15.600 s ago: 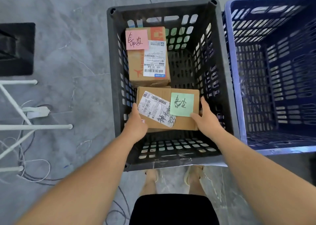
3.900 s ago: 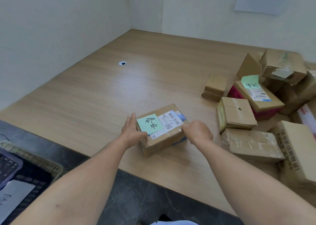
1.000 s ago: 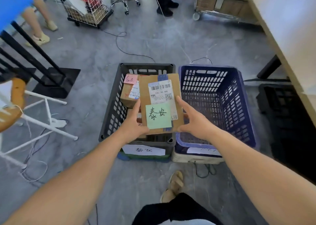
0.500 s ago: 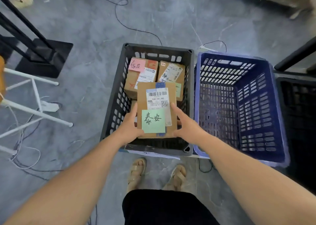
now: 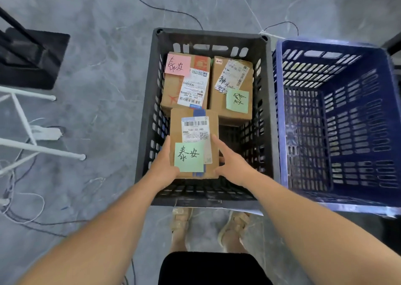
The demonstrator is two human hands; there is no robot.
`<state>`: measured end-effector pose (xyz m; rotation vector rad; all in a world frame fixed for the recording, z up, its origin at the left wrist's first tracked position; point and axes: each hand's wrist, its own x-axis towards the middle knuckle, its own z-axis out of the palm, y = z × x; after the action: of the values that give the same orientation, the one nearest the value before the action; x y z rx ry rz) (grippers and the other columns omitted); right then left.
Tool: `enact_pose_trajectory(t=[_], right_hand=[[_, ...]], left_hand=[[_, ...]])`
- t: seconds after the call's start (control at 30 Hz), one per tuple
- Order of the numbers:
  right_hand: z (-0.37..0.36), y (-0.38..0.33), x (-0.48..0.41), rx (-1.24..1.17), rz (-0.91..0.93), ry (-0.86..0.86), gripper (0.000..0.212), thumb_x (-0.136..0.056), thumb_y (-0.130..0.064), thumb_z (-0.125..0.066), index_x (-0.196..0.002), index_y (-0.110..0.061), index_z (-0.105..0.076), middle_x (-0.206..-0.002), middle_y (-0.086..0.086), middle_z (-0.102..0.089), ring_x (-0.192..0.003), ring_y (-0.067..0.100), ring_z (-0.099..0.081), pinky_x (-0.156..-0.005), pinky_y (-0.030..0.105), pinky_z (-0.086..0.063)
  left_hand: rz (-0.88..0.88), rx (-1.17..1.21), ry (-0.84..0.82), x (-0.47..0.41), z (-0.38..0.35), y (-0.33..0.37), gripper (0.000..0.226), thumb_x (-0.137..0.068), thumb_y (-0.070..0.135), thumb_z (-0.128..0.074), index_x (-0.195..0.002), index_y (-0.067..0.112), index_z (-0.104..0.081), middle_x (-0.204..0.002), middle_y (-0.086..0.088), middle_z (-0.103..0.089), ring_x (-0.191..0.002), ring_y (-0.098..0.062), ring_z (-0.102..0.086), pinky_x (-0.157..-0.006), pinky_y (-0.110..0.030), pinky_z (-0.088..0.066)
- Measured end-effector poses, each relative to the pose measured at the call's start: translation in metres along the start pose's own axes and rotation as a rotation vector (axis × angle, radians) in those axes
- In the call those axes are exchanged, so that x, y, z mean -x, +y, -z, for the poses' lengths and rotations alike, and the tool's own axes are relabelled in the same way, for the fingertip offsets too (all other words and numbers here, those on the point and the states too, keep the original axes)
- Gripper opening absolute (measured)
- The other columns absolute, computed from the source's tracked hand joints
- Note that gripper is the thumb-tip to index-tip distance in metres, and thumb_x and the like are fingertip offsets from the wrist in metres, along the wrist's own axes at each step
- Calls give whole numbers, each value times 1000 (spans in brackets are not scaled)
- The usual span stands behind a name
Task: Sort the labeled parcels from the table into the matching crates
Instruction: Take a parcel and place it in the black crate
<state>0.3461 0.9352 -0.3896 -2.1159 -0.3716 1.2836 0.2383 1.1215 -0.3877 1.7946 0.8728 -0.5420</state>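
Note:
I hold a brown cardboard parcel (image 5: pixel 193 133) with a green note and a white shipping label, low inside the black crate (image 5: pixel 147 111), at its near left. My left hand (image 5: pixel 164 164) grips its left side, and my right hand (image 5: pixel 232 165) grips its right side. Two more parcels lie at the crate's far end: one with a pink note (image 5: pixel 186 83) on the left, one with a green note (image 5: pixel 232 89) on the right. Whether the held parcel rests on the crate floor, I cannot tell.
A blue crate (image 5: pixel 282 111) with nothing in it stands right of the black one. White stand legs (image 5: pixel 41 150), cables (image 5: pixel 21 198) and a black base plate (image 5: pixel 32 59) lie on the grey floor to the left. My feet (image 5: pixel 208 226) are just behind the black crate.
I have leaned in over the black crate and lowered the parcel from rim height down into its near left part. Both hands still hold it.

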Motion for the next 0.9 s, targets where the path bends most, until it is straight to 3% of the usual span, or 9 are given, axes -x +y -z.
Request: enact_pose_trajectory(t=[0.07,0.13,0.2,0.3,0.43,0.53,0.6,0.73,0.9], right_hand=[[-8,-1,-12,14,-1,7,103,-83,4,-61,-148,-49,-1,-154,-7,-30,-123,19,-48,-86,35,-55],[-18,-3,-22,23,-7,7,103,-83,4,-61,-148,-48,-1,-156,-7,-26,-124,19,-46,-87,31,-52],[-27,-6,-31,40,-11,3,102,-83,6,-60,-149,-46,-1,-158,-7,-21,-130,20,-42,-91,32,-50],[-34,-13,-39,106,-19,-18,99,-86,7,-55,-151,-40,3,-160,-4,-12,-140,21,-31,-104,39,-43],[-24,-25,-34,282,-15,-51,89,-91,0,-53,-153,-31,3,-160,1,-10,-141,24,-29,-107,38,-38],[-11,-40,-18,359,-27,5,72,-92,-6,-51,-153,-22,-15,-159,8,-11,-143,31,-23,-111,40,-32],[-3,-50,-1,408,-83,61,63,-93,-9,-49,-150,-23,-25,-159,6,-11,-141,28,-28,-106,41,-39],[5,-62,46,436,-170,216,56,-96,-16,-46,-148,-22,-28,-157,2,-17,-134,24,-39,-99,40,-45],[6,-71,119,435,-215,424,49,-98,-31,-42,-145,-22,-32,-147,0,-33,-120,22,-50,-81,34,-45]], left_hand=[[12,-11,19,-9,1,-7,94,-88,-6,-51,-149,47,-3,-107,29,-47,-88,4,-51,-55,-9,-37],[11,-33,24,-15,2,-13,92,-88,-9,-46,-149,45,-4,-116,22,-46,-98,-1,-50,-64,-11,-41],[-25,-76,26,-17,0,-11,86,-86,-11,-44,-149,38,-12,-141,7,-35,-126,-16,-41,-91,-25,-45],[-9,-189,1,-18,-2,-8,82,-87,-7,-44,-153,25,-8,-161,0,5,-148,-22,-3,-118,-42,-21],[0,-217,10,-9,-1,-3,72,-90,-3,-46,-152,19,-15,-162,-4,6,-149,-20,2,-120,-42,-13],[-54,-228,70,4,3,9,61,-90,2,-50,-146,16,-29,-154,-6,-22,-136,-24,-27,-110,-38,-34],[-102,-247,73,15,4,22,63,-92,6,-51,-149,17,-26,-148,-3,-30,-130,-22,-32,-108,-40,-37],[-154,-333,24,45,7,47,65,-97,19,-47,-154,19,-16,-161,0,-13,-145,-20,-15,-118,-39,-20],[-317,-456,7,91,3,79,59,-97,22,-46,-151,18,-23,-161,-2,-13,-147,-20,-11,-118,-35,-14]])
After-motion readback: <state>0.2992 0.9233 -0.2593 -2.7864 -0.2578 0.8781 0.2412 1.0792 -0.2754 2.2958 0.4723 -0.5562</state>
